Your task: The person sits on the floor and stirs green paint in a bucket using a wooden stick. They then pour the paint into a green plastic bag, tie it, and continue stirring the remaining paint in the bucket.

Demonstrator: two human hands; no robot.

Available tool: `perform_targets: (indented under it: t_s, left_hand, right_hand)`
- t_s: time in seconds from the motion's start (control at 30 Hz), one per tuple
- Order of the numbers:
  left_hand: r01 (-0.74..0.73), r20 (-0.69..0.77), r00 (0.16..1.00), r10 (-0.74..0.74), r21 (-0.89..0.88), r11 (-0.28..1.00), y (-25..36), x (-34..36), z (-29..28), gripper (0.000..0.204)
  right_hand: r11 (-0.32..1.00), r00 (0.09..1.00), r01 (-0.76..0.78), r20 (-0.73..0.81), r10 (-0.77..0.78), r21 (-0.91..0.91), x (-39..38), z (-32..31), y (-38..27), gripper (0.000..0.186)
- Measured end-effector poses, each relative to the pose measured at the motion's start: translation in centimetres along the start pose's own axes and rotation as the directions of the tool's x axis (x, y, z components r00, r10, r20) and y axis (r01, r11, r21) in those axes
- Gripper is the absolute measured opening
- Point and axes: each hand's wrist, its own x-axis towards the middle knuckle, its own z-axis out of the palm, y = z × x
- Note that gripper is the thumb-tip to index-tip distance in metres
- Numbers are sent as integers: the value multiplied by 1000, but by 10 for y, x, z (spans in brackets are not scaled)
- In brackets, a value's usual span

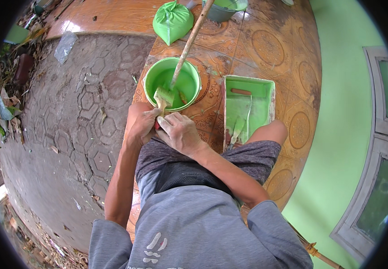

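A paintbrush (163,97) with pale green bristles and a red handle points away from me, its head over the near rim of a bucket of green paint (149,95). My left hand (143,123) is closed around the brush near the base of its head. Against it, my right hand (180,133) has its fingers closed at the red handle, which they partly cover. A long wooden stick (186,50) stands tilted in the bucket, its lower end in the paint.
Right of the bucket, a paint tray (272,96) holds a roller (241,92) and another brush (237,129). Behind stand a tied green bag (173,21) and a grey bucket (221,15). A green wall (337,103) with a window rises at right; grey paving (73,103) lies left.
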Motion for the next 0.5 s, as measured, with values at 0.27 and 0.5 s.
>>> perform_targets:
  t_s: [0.27,0.5]
  left_hand:
    - [22,-229,973,-1,90,996,13,-25,22,23]
    - [15,-245,969,-3,49,999,20,-30,30,20]
  right_hand:
    - [891,921,-376,9,391,-254,33,-32,72,15]
    - [762,609,-208,529,591,-613,75,49,99,21]
